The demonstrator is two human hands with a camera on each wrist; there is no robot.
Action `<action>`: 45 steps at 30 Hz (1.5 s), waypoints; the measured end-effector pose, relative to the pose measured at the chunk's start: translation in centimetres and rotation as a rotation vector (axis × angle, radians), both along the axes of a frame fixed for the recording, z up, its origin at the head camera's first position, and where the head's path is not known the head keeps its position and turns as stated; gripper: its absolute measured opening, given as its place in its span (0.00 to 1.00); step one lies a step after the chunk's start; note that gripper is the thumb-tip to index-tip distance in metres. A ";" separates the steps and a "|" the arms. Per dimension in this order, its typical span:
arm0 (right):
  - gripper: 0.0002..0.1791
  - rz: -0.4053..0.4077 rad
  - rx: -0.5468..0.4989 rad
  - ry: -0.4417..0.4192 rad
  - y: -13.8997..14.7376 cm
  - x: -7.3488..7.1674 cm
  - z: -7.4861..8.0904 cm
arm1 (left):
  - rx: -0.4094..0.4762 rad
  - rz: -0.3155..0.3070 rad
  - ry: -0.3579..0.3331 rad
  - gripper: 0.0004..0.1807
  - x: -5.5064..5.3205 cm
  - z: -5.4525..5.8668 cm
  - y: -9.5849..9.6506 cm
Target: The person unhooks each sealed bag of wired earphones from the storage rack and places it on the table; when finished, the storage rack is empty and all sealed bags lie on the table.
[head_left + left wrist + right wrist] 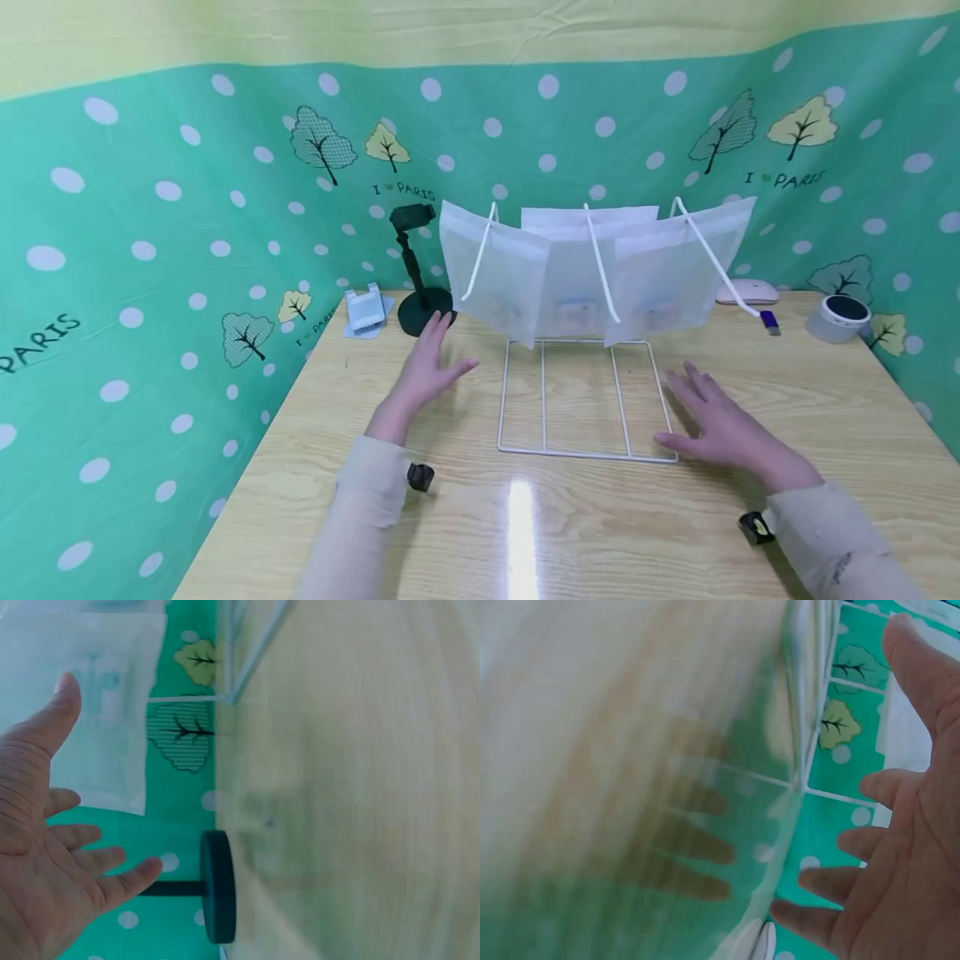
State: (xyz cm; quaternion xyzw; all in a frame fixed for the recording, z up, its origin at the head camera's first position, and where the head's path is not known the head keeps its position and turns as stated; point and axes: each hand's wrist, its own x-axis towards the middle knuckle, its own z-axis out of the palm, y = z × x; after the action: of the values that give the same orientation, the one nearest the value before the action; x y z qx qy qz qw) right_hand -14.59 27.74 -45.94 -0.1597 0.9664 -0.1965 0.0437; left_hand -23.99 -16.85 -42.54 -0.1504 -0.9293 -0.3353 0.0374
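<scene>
Fingers wide on left hand (418, 379) and right hand (726, 429), you're kinda risking bumping the white wire rack (588, 455) and spilling flat frosted-plastic pouches (652, 271).

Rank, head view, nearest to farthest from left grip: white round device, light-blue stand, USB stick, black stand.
1. Black stand: just ahead of the left grip.
2. Light-blue stand: left of the black one.
3. USB stick: right side.
4. White round device: far right.
</scene>
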 end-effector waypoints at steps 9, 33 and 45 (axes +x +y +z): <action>0.66 0.038 -0.097 -0.137 -0.3 0.6 -0.1 | 0.221 0.066 0.037 0.43 -2.5 2.9 0.4; 0.60 0.077 -0.097 -0.197 0.5 0.7 -1.0 | 0.536 0.030 -0.138 0.35 -6.1 5.6 0.9; 0.59 0.071 -0.094 -0.182 0.6 0.7 -0.9 | 0.592 0.077 -0.134 0.18 -6.2 6.1 1.5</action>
State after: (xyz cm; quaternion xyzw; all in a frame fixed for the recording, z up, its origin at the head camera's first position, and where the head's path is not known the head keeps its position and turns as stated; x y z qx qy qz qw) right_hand -13.90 28.30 -46.85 -0.1774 0.9418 -0.2538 0.1309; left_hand -30.16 -15.39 -36.44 -0.0750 -0.7966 -0.5990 0.0309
